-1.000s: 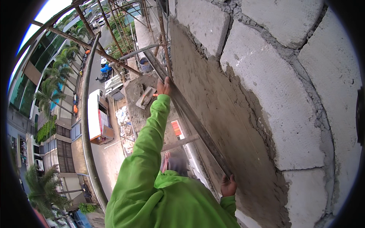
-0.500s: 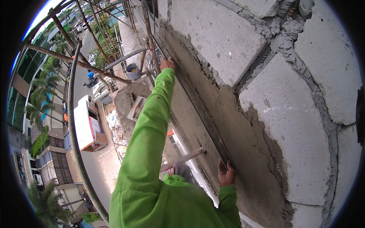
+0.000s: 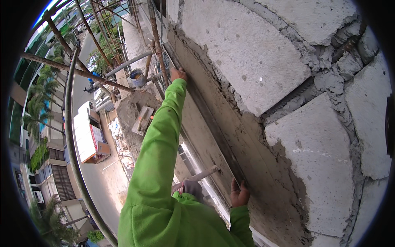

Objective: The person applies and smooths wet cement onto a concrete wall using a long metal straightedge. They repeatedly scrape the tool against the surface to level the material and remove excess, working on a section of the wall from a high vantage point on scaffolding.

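Observation:
A long metal straightedge [image 3: 211, 130] lies against the grey plastered wall strip [image 3: 265, 179]. My left hand [image 3: 178, 75], at the end of an outstretched green sleeve, grips its upper part. My right hand [image 3: 239, 193] holds the lower part, thumb and fingers at the bar's edge. Left of my left forearm, a trowel [image 3: 144, 118] with an orange handle lies on a mortar-covered board [image 3: 126, 116]. A bucket [image 3: 135, 77] stands beyond it, below a scaffold bar.
Scaffold poles [image 3: 61, 66] and a long curved pipe [image 3: 73, 155] border the left side, with a street, palms and a white truck [image 3: 87, 131] far below. A horizontal pipe [image 3: 204, 173] meets the wall near my right hand. Blocks [image 3: 304, 160] with rough mortar joints cover the right.
Both hands and the straightedge have shifted toward the wall strip's outer, left edge; my right hand also sits a little higher. The view has shifted, showing more blockwork.

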`<state>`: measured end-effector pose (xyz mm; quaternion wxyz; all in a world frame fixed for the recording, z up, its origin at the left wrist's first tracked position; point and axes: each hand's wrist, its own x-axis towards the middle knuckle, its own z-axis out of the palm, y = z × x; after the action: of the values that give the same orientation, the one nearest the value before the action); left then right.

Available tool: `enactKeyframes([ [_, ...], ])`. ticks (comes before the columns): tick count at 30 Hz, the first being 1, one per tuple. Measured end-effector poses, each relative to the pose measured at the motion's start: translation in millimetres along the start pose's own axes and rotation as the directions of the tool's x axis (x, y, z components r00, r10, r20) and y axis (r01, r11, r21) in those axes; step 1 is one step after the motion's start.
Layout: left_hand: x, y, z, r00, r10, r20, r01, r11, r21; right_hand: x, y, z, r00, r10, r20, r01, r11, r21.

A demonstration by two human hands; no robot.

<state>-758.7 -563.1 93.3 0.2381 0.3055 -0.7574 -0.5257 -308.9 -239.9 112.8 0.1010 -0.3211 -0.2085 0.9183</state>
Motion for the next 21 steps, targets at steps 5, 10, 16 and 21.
enactKeyframes([
  [5, 13.5, -11.3, -3.6, 0.998, -0.011, -0.055, 0.006, 0.995, -0.098, -2.7, -7.1, -5.9, 0.998, 0.016, 0.066, -0.014, 0.999, -0.034],
  [10, -65.8, 69.7, -45.6, 0.998, 0.067, 0.001, -0.067, 0.994, 0.082, -9.0, -18.5, -24.8, 0.999, 0.022, 0.033, -0.023, 0.999, 0.036],
  [16, -98.3, 81.3, -60.7, 0.988, 0.150, -0.024, -0.148, 0.986, 0.082, -25.1, -29.1, -26.3, 1.000, -0.006, -0.004, 0.006, 1.000, 0.019],
  [21, -136.4, 95.9, -73.6, 0.985, 0.171, -0.010, -0.171, 0.985, 0.008, -22.5, -39.6, -72.9, 0.996, -0.013, 0.087, 0.012, 1.000, 0.007],
])
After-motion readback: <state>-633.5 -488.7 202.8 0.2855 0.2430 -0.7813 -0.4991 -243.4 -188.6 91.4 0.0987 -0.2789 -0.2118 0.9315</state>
